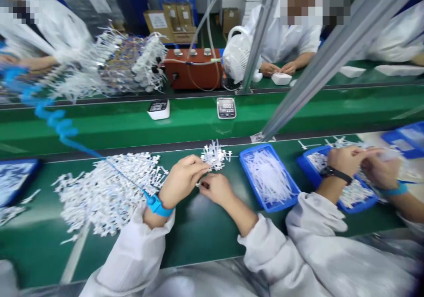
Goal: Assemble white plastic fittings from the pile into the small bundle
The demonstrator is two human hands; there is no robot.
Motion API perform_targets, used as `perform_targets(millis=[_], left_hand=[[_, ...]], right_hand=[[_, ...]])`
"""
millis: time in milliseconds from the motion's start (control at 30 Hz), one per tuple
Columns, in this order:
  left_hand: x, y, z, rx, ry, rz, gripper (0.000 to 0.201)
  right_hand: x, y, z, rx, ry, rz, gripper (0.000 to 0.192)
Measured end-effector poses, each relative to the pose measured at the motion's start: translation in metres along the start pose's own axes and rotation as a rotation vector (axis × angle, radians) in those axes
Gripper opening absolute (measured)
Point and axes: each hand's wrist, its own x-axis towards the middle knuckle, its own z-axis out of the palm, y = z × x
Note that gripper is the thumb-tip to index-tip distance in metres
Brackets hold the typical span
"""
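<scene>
My left hand (183, 180) and my right hand (217, 188) meet over the green table (205, 226), fingertips pinched together on a small white plastic part (199, 184). A blue coiled wrist strap (158, 205) circles my left wrist. Just beyond my fingers lies a small heap of white plastic parts (216, 155). A large pile of the same white parts (109, 191) spreads to my left. A blue tray of thin white tubes (269, 177) sits right of my right hand.
A co-worker's hands (361, 162) work over another blue tray (344, 191) on my right. A conveyor belt (132, 122) carries a digital timer (226, 108) and a white device (159, 109). Other people, a fan (237, 54) and a red box (192, 69) sit across it.
</scene>
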Motion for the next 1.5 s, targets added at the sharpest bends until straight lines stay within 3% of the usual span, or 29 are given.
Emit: perform_targets(millis=[67,100,167,300,667,1500], left_hand=[[-0.039,-0.023,0.0,0.068,-0.055,-0.106,0.023],[-0.054,-0.031,0.004,0.088,-0.065,-0.155,0.023],[-0.074,-0.039,0.016,0.102,-0.077,-0.236,0.021],[-0.083,-0.037,0.032,0.122,-0.083,-0.319,0.017],[-0.083,-0.048,0.042,0.047,-0.047,-0.333,0.021],[-0.081,-0.05,0.045,0.022,-0.062,-0.365,0.021]], right_hand=[[0.025,-0.029,0.063,-0.051,-0.004,0.013,0.016],[0.032,-0.036,0.082,-0.076,0.006,0.026,0.013],[0.036,-0.038,0.101,-0.122,0.031,0.036,0.012],[0.032,-0.027,0.095,-0.138,0.053,0.012,0.015],[0.031,-0.029,0.095,-0.155,0.052,-0.018,0.018],[0.031,-0.028,0.097,-0.211,0.031,-0.001,0.019]])
